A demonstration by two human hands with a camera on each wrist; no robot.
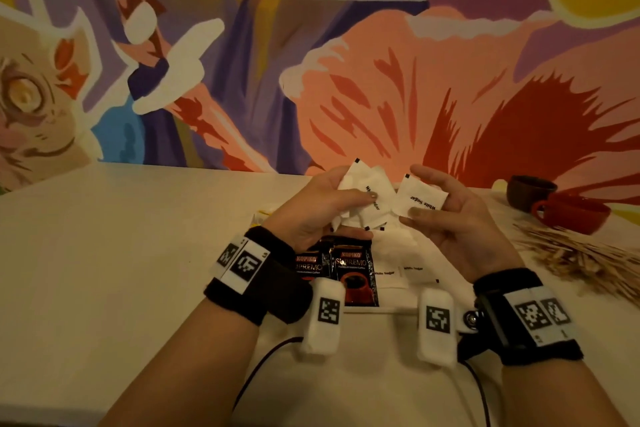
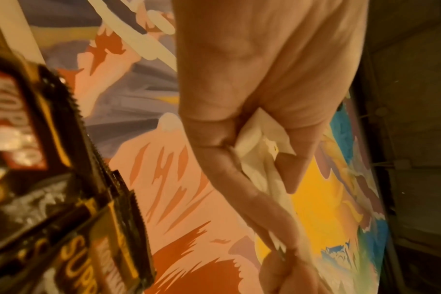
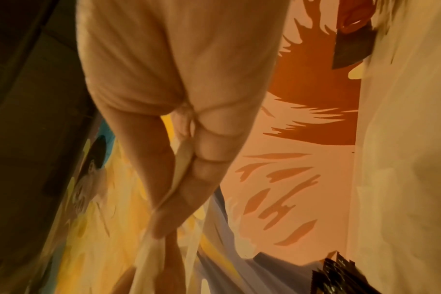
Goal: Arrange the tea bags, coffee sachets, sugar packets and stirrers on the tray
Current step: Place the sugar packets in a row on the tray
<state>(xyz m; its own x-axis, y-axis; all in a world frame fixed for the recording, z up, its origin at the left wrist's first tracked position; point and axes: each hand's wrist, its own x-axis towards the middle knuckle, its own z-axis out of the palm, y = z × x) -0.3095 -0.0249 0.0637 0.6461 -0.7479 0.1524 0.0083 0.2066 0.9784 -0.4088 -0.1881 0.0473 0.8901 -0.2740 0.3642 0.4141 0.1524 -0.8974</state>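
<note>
A: Our left hand point(image 1: 322, 208) is raised over the tray, fingers curled round a loose bunch of white sugar packets point(image 1: 367, 198), thumb pressed across the front of them.

B: And our right hand point(image 1: 450, 215) pinches a single packet point(image 1: 420, 199), thumb under its lower edge, fingers behind it. "White Sugar" reads upside down on it.

A: The two hands are close, but apart; the single packet sits just beside the bunch, and we cannot tell whether they touch.

B: From the left wrist we see the packets point(image 2: 262, 143) crumpled in the fist, fingers folded over them.

A: From the right wrist the packet point(image 3: 183, 159) shows only as a thin edge between thumb and fingers.

B: Below our hands, on the white tray point(image 1: 391, 308), lie two dark coffee sachets point(image 1: 353, 270), side by side and overlapping, and to their right more sugar packets point(image 1: 398, 267) lying flat.

A: The stirrers point(image 1: 581, 253) lie in a heap on the table point(image 1: 104, 253) to the right, well apart from the tray. Behind them stand a red cup point(image 1: 571, 215) and a brown cup point(image 1: 526, 191).
</note>
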